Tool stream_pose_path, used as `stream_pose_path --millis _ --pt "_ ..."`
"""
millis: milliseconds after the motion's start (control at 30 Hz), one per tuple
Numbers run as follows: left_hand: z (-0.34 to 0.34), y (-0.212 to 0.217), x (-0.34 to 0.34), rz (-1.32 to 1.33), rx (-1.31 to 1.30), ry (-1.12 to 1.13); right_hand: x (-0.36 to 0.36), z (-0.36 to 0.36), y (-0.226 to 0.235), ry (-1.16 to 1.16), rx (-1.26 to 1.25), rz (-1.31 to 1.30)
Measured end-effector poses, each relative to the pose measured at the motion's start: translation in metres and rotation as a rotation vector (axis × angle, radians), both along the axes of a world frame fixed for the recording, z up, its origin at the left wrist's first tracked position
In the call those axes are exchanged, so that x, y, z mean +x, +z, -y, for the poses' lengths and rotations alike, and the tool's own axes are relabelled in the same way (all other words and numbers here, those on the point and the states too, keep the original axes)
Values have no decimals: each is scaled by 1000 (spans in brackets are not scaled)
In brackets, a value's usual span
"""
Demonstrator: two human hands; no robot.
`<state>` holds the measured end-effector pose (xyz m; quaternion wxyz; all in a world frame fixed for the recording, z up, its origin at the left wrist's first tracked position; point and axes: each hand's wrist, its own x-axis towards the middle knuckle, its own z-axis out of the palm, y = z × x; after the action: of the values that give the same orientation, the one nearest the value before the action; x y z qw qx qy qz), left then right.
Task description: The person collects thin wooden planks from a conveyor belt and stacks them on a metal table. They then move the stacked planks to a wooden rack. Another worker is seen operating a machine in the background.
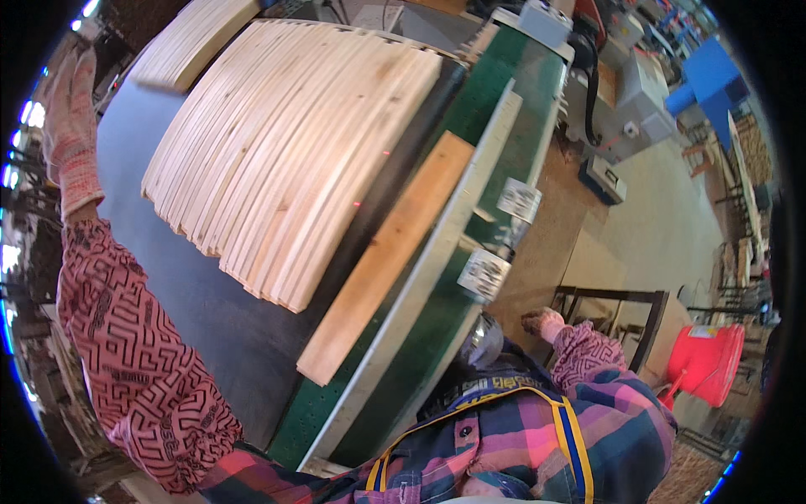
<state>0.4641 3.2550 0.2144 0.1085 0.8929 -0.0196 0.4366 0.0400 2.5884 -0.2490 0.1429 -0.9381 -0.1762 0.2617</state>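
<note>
A person in a pink patterned sleeve and plaid shirt stands at a green machine table [495, 160] in a woodworking shop. The gloved left hand [71, 126] is raised at the far left edge of the view, fingers extended and together, holding nothing and well apart from the timber. The gloved right hand [541, 321] hangs low beside the table's outer edge, near two silver-labelled fittings [485, 275]; it appears loosely curled and empty, though at this size the grip cannot be told for certain. Between the arms, a fanned row of pale wooden slats [294, 160] lies on the dark table surface [168, 277], with a single wider plank [386, 260] just beside it along the green fence. A second stack of slats [193, 38] rests farther back. A red bucket [705, 361] stands on the floor at right.
</note>
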Motion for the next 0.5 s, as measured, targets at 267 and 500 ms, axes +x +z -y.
stream_pose_path --millis 267,500 --pt "288 31 -158 -118 634 -610 -27 32 -21 -285 402 -134" --pt "275 -89 -268 -160 668 -151 -144 190 -88 -570 183 -103"
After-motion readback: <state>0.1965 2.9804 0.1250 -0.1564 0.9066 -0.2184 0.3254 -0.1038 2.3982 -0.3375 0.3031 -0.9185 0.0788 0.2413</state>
